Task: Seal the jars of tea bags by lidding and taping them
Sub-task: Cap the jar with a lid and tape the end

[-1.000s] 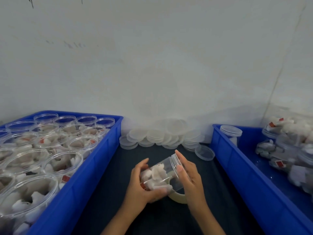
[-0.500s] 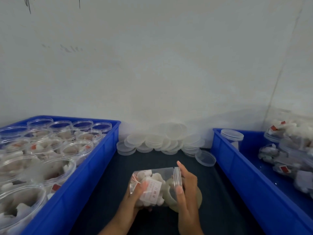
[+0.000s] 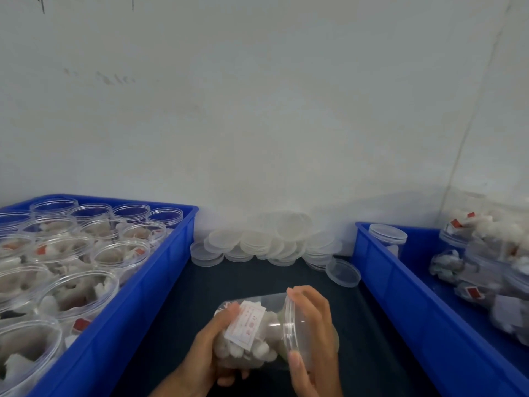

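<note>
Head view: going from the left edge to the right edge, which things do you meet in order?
Left blue bin of open jars → left hand → jar of tea bags → right hand → loose lid on the table → right blue bin of lidded jars.

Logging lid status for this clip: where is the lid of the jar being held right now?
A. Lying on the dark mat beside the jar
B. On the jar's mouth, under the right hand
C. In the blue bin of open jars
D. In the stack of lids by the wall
B: the clear lid sits on the mouth of the tea bag jar, with the right hand cupped over it while the left hand grips the jar's body.
</note>
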`<state>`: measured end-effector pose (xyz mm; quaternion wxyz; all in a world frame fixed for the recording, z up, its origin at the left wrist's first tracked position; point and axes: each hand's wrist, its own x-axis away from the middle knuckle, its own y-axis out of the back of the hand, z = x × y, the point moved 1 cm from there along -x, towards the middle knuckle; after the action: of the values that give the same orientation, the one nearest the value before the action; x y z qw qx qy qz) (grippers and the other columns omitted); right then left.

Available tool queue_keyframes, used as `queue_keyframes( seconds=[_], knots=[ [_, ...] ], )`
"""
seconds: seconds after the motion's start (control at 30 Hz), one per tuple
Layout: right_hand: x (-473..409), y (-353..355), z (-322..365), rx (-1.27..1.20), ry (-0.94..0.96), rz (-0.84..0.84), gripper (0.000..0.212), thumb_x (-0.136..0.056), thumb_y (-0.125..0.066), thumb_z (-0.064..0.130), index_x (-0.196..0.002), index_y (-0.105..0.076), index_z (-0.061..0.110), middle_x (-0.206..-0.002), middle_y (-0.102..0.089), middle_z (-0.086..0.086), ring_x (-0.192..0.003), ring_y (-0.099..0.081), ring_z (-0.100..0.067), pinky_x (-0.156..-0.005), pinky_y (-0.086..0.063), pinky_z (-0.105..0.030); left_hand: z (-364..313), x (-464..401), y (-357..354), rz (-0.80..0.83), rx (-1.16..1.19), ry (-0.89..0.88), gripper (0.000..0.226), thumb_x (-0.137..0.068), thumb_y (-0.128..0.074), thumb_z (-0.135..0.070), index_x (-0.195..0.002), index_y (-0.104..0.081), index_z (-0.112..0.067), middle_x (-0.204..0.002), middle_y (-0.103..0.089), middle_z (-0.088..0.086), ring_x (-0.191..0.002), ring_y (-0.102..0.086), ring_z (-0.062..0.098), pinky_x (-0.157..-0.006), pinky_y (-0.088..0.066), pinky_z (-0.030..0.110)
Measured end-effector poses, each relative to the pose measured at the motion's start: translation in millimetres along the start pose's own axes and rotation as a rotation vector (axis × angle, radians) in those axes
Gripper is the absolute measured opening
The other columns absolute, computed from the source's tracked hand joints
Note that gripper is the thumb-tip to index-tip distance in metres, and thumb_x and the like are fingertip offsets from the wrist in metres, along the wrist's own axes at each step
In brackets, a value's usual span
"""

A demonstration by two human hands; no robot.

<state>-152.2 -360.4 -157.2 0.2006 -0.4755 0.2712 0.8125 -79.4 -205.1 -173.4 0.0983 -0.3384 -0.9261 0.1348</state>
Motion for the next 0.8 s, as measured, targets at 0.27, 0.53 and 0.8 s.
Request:
queue_keyframes(
  seconds=[0.27,0.53,0.8],
  knots=[
    [-4.8,-10.6,3.1,0.086,0.051,0.065,0.050,-0.095,-0.037,0.052,-0.142,-0.038,0.035,-0.138,-0.040,0.002,-0.117,-0.053,-0.016,-0.092,-0.045,-0.022,4.3,1.9,13.7,0.009,0.305,0.011,0.053,-0.079,-0.060,-0.047,-0.113,-0.072,-0.008,-0.118,-0.062,0.033,-0.108,-0.057,0.043,-0.105,-0.037,0.054],
    [9.2,-17.4,-4.1,-0.071,-0.233,0.099,0.051,-0.094,-0.036,0.046,-0.144,-0.031,0.037,-0.144,-0.036,0.011,-0.132,-0.042,-0.014,-0.104,-0.036,-0.021,4.4,6.3,5.3,-0.026,0.068,-0.148,0.059,-0.074,-0.059,-0.058,-0.118,-0.070,-0.022,-0.105,-0.071,0.017,-0.089,-0.069,0.025,-0.088,-0.049,0.038],
    [5.4,-7.2,-14.1,-0.268,-0.561,0.049,0.056,-0.081,-0.038,0.072,-0.130,-0.043,0.046,-0.123,-0.057,0.015,-0.115,-0.058,-0.011,-0.094,-0.049,-0.037,7.8,6.5,-0.3,-0.148,-0.156,-0.337,0.086,-0.054,-0.082,-0.046,-0.131,-0.044,-0.036,-0.119,-0.064,-0.004,-0.109,-0.066,0.019,-0.076,-0.058,0.033]
  ],
)
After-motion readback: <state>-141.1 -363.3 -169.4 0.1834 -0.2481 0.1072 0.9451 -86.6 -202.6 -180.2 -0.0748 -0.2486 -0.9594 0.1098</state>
